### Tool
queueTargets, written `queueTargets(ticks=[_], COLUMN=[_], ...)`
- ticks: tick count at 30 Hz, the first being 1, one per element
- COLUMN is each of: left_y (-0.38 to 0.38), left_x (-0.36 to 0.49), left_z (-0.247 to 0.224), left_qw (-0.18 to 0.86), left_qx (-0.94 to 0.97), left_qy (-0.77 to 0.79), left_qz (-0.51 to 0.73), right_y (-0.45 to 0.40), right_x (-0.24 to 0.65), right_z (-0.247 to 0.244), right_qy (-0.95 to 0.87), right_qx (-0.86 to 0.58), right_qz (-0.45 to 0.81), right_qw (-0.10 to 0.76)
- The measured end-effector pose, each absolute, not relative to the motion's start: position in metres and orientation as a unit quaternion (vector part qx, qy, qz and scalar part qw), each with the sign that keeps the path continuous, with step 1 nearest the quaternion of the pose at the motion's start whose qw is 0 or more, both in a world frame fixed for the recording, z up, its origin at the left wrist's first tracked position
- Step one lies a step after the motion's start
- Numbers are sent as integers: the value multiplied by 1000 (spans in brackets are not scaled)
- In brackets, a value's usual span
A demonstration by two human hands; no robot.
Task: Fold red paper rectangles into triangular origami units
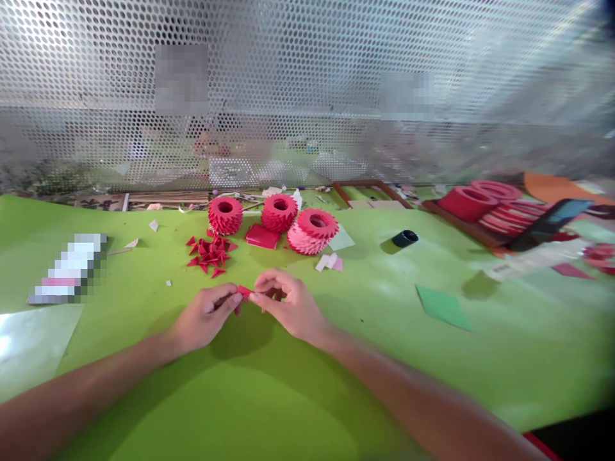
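Red paper piece (244,292) I pinch with care between my left hand (204,317) and right hand (288,306), both almost closed on it, pressing evenly.

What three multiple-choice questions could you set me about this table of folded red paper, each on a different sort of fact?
1. Where does the loose heap of small red paper pieces lie on the green table?
A. In front of the leftmost paper ring
B. On the wooden tray
C. Under a hand

2. How many red folded-paper rings stand just beyond the hands?
A. Two
B. Three
C. Five

3. What are the left hand and right hand doing with the small red paper piece?
A. Both pinching it
B. Only the left holds it
C. Neither touches it

Answers:
1. A: the heap lies just nearer the viewer than that ring.
2. B: three stand side by side.
3. A: both hands meet on it.
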State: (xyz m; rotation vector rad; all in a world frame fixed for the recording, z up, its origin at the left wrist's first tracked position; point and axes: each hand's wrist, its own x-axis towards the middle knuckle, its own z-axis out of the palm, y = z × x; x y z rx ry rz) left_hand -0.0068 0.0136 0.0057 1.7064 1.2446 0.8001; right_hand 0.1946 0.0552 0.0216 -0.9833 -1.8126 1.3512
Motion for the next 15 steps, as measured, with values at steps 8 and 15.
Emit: queueTargets(ticks=[8,15], left_y=[12,11], left_x=[-5,-7], left_z=[9,7], left_qw=[412,427], left_qx=[667,666], left_qy=[525,523], left_qz=[331,317], right_y=[57,57], right_x=[192,195], right_z=[20,21], right_qy=[-667,-746], right_qx=[-359,-362], right_qz=[566,496], right_qw=[325,258])
